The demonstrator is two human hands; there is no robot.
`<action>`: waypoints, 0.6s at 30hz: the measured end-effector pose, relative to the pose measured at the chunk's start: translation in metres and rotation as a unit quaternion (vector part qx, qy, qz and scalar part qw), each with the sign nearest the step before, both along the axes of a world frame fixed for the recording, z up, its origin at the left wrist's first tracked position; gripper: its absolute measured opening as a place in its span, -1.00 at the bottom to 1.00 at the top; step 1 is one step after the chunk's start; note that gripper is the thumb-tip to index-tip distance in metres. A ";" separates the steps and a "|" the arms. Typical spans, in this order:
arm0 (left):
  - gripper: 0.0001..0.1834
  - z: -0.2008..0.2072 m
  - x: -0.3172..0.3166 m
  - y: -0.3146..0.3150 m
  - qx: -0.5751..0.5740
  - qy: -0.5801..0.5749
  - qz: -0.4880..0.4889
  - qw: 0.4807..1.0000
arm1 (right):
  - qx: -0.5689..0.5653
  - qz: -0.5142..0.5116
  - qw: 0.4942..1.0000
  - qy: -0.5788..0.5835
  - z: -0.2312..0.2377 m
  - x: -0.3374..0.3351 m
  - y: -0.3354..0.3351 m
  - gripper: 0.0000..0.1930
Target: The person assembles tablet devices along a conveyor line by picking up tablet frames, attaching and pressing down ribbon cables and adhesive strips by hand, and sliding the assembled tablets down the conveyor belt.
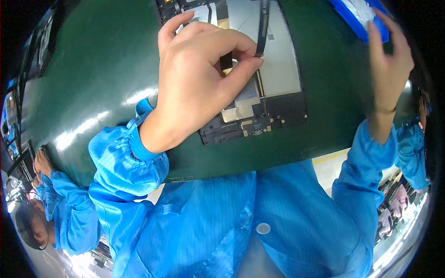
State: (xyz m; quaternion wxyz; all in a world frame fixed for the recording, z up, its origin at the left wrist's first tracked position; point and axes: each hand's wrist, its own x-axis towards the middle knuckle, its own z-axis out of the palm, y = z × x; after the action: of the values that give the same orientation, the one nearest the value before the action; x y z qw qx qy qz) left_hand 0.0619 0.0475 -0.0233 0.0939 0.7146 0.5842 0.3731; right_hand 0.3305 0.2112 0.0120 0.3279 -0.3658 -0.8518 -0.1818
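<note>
Glossy green tabletop (pixel 74 88), co-worker (pixel 76 208) at left; black strip (pixel 263 25) in left hand (pixel 199 69), right hand (pixel 391 60) unclear.

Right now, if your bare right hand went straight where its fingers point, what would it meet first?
The right hand would probably meet the bright blue tray-like container with white contents; the fingertips overlap it in view, though contact is unclear.

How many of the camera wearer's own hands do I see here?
2: the left hand is over an opened flat electronic device, pinching a dark strip; the right hand, slightly blurred, is at the blue container.
</note>
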 end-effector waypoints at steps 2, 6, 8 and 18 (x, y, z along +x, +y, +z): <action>-0.85 -0.015 0.001 0.010 -0.002 -0.012 0.002 1.000 | -0.124 0.193 0.973 -0.022 0.010 -0.025 -0.052 -0.82; -0.88 -0.006 -0.005 0.010 0.122 -0.089 -0.050 0.987 | -0.254 0.244 0.931 -0.091 -0.007 -0.055 -0.116 -0.80; -0.87 0.030 0.005 -0.001 -0.104 -0.031 0.028 0.994 | -0.261 0.250 0.931 -0.053 -0.008 -0.050 -0.130 -0.78; -0.86 0.027 -0.002 -0.001 -0.108 -0.030 0.032 0.993 | -0.266 0.234 0.935 -0.020 -0.023 -0.058 -0.136 -0.73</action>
State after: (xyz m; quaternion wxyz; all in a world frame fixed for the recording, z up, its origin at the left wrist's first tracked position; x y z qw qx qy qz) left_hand 0.0600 0.0464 0.0041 0.1765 0.6697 0.6406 0.3317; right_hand 0.2727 0.0750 -0.0111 0.2342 -0.2264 -0.9370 0.1261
